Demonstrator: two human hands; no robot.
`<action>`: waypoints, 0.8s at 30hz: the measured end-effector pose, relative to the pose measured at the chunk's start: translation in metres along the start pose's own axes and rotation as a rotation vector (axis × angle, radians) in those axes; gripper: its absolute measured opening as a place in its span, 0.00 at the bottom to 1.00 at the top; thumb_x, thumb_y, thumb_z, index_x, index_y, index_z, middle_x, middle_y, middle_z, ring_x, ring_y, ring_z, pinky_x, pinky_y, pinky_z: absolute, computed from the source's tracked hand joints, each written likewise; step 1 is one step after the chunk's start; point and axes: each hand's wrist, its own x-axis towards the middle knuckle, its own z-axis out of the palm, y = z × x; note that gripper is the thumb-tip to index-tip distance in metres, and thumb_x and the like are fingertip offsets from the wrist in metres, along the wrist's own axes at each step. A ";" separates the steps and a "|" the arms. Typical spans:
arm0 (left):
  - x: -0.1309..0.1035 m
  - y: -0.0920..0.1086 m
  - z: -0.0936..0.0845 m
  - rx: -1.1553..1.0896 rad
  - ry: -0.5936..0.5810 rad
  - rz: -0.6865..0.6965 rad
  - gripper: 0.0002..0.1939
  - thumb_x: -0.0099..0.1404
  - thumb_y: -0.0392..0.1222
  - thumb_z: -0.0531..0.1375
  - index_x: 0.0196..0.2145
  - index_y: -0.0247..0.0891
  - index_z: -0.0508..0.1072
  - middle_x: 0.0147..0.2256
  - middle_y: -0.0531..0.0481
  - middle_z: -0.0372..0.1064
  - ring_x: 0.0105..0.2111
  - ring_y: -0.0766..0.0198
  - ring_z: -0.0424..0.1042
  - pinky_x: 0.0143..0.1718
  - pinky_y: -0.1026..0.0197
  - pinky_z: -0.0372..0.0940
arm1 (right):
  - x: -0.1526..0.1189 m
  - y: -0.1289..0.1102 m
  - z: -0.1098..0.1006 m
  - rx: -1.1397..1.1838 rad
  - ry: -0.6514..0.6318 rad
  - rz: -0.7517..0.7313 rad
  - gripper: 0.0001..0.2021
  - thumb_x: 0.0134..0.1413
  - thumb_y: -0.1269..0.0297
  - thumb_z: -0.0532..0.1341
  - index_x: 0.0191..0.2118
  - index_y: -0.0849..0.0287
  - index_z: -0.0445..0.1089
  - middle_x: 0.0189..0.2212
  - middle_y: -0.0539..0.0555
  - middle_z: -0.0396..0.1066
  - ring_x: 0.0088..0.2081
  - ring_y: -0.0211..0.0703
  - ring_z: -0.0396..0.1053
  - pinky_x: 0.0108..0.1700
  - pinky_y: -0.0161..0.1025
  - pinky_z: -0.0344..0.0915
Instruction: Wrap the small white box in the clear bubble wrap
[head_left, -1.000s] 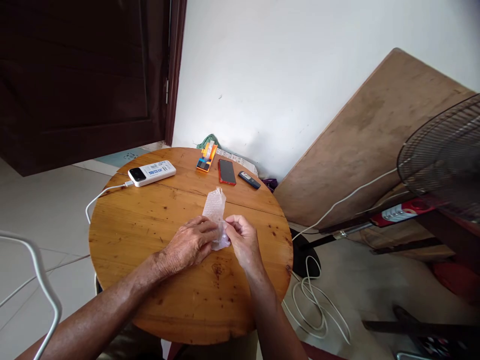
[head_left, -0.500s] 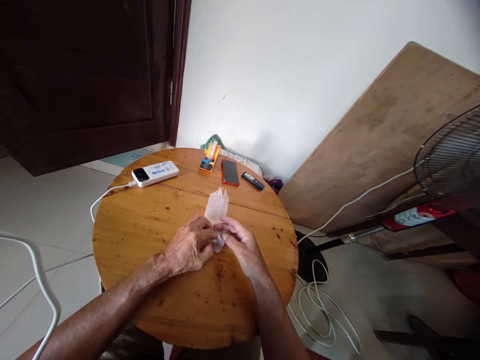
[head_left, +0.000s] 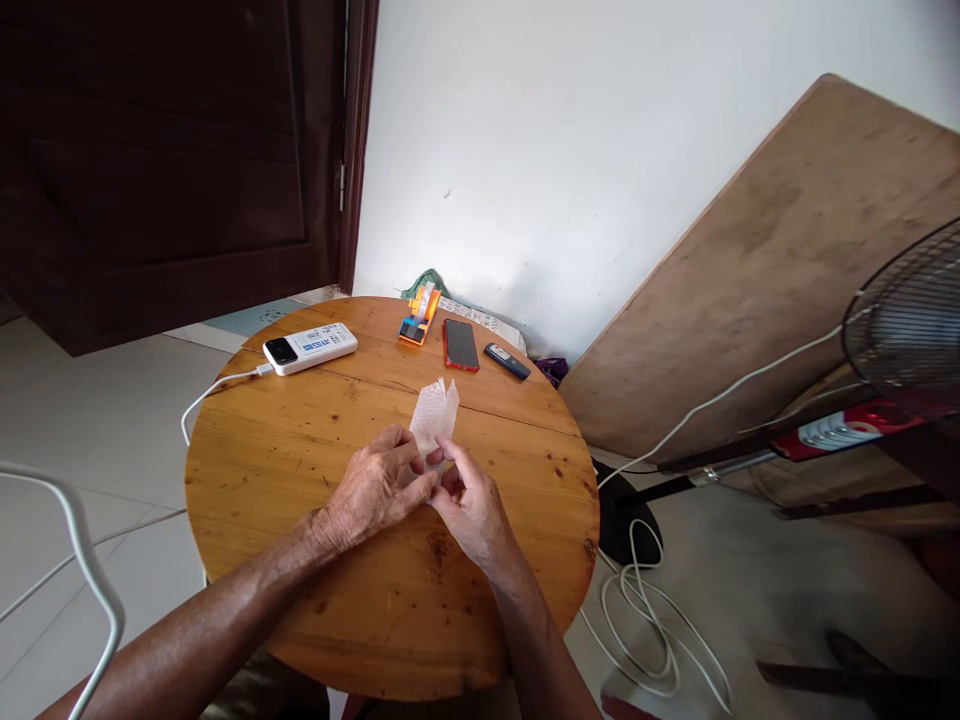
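White rectangular power bank point(head_left: 310, 347) lies at the far left of the round wooden table point(head_left: 300, 560). Mid-table, left hand point(head_left: 373, 488) and right hand point(head_left: 469, 500), 2 in all, pinch the clear bubble-wrap strip point(head_left: 434, 415), upper end free. Red-cased phone point(head_left: 459, 344) lies beyond.

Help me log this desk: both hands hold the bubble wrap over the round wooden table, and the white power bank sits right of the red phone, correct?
Not quite. In the head view the white power bank sits left of the red phone. The rest holds: left hand and right hand hold the bubble wrap over the round wooden table.
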 end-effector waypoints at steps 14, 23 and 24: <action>0.003 0.002 0.008 0.165 0.056 -0.007 0.04 0.57 0.32 0.60 0.27 0.39 0.72 0.36 0.47 0.68 0.39 0.58 0.68 0.41 0.57 0.67 | 0.026 -0.009 -0.048 -0.225 0.038 -0.127 0.16 0.58 0.71 0.53 0.47 0.55 0.73 0.43 0.55 0.75 0.41 0.44 0.72 0.42 0.40 0.69; 0.004 -0.004 0.006 0.164 -0.005 0.024 0.04 0.57 0.31 0.60 0.28 0.38 0.72 0.54 0.40 0.68 0.53 0.49 0.68 0.53 0.46 0.64 | 0.066 0.000 -0.036 -0.547 -0.020 -0.383 0.24 0.51 0.83 0.51 0.48 0.56 0.74 0.61 0.61 0.61 0.57 0.53 0.65 0.59 0.53 0.64; 0.004 -0.004 0.006 0.144 -0.024 0.019 0.04 0.57 0.31 0.60 0.28 0.38 0.71 0.54 0.40 0.69 0.53 0.49 0.68 0.54 0.46 0.64 | 0.067 0.001 -0.036 -0.571 -0.020 -0.395 0.21 0.52 0.82 0.51 0.44 0.56 0.75 0.61 0.61 0.60 0.58 0.54 0.65 0.59 0.55 0.63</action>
